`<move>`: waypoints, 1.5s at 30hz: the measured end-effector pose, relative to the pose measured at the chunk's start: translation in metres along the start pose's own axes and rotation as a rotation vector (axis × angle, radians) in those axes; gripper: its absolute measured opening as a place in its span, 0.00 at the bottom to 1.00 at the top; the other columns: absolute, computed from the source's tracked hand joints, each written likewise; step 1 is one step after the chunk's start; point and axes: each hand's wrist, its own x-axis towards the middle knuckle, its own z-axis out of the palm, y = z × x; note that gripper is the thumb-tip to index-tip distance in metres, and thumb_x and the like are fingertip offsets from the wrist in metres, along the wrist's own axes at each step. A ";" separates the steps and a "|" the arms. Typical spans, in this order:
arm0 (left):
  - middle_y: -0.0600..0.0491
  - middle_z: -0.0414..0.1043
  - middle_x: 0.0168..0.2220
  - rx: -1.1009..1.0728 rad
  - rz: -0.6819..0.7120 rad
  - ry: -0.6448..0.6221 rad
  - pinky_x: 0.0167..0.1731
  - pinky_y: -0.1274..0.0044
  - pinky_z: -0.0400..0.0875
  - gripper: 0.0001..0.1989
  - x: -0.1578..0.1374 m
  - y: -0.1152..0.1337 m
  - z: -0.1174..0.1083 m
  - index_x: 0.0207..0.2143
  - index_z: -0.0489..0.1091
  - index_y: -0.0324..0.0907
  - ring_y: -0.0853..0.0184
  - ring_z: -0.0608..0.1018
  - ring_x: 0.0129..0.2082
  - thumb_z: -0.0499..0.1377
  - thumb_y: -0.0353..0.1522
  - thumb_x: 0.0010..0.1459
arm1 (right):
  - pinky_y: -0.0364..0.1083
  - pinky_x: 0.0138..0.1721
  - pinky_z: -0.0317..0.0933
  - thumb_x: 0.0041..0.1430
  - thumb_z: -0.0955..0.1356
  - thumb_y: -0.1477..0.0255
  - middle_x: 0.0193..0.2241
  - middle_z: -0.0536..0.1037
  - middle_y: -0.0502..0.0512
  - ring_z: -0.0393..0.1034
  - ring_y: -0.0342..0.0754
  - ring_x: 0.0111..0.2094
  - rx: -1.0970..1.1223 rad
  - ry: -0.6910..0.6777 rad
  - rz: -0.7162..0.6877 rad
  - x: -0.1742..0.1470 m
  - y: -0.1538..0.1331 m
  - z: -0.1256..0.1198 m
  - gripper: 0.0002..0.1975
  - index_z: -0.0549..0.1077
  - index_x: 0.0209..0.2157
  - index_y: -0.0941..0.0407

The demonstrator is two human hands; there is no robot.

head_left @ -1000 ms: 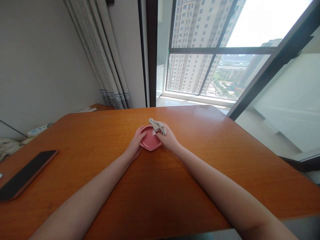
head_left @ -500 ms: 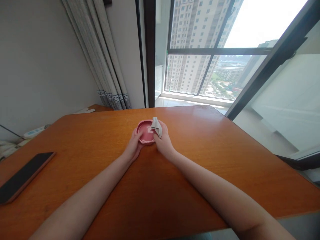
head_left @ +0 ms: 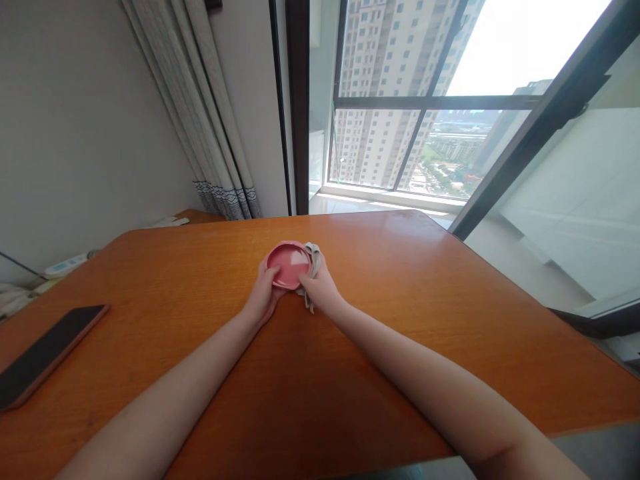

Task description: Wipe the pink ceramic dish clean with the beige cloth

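Note:
A round pink bowl (head_left: 290, 265) is held tilted toward me above the far half of the wooden table, its glossy inside in view. My left hand (head_left: 263, 287) grips its left rim, thumb over the inside edge and fingers underneath. At the right rim, my right hand (head_left: 320, 283) is closed on a greyish-white cloth (head_left: 314, 257), its thumb resting over the bowl's inner edge. The cloth wraps the right side of the bowl, and one end hangs below. My fingers behind the bowl are hidden.
The brown wooden table (head_left: 400, 287) spreads around my arms. A dark phone-like slab (head_left: 47, 353) lies at the left. A white power strip (head_left: 67, 265) sits by the left edge. Beyond the table are a grey curtain (head_left: 200, 113) and a large window (head_left: 425, 103).
The cloth has shifted from the bowl's inside to around its right outer rim, its end now hanging below. The bowl has moved slightly left, and my right thumb now lies over its edge.

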 end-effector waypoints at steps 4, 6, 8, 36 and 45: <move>0.53 0.69 0.45 0.108 -0.062 -0.068 0.41 0.68 0.74 0.21 -0.001 0.002 0.000 0.47 0.62 0.48 0.66 0.75 0.41 0.61 0.36 0.50 | 0.51 0.55 0.57 0.44 0.61 0.77 0.48 0.73 0.56 0.67 0.51 0.50 0.003 0.027 0.053 0.018 -0.004 -0.021 0.28 0.65 0.51 0.57; 0.52 0.70 0.45 0.166 -0.072 -0.074 0.42 0.67 0.72 0.23 0.001 0.002 -0.002 0.49 0.62 0.48 0.65 0.75 0.40 0.62 0.37 0.50 | 0.52 0.56 0.56 0.44 0.60 0.78 0.47 0.74 0.53 0.66 0.51 0.50 -0.042 -0.023 -0.023 0.026 -0.005 -0.031 0.26 0.68 0.48 0.55; 0.50 0.70 0.47 0.240 -0.019 -0.100 0.47 0.66 0.69 0.25 0.004 0.000 -0.004 0.50 0.63 0.47 0.62 0.74 0.45 0.62 0.36 0.49 | 0.51 0.56 0.55 0.44 0.60 0.79 0.45 0.75 0.50 0.66 0.50 0.50 -0.098 -0.090 -0.078 0.030 -0.004 -0.035 0.24 0.71 0.45 0.53; 0.52 0.71 0.46 0.049 0.318 0.163 0.54 0.71 0.62 0.14 0.008 -0.003 -0.005 0.43 0.68 0.44 0.64 0.71 0.50 0.57 0.34 0.52 | 0.56 0.60 0.51 0.53 0.65 0.71 0.59 0.57 0.59 0.53 0.55 0.60 -0.251 -0.089 -0.233 -0.013 -0.026 -0.005 0.35 0.51 0.62 0.52; 0.53 0.71 0.42 0.075 0.139 0.049 0.44 0.73 0.69 0.18 0.002 -0.001 -0.001 0.45 0.64 0.45 0.65 0.73 0.43 0.60 0.36 0.51 | 0.52 0.60 0.51 0.44 0.61 0.79 0.53 0.68 0.53 0.60 0.51 0.55 -0.059 -0.018 -0.157 0.011 -0.010 -0.016 0.31 0.64 0.54 0.54</move>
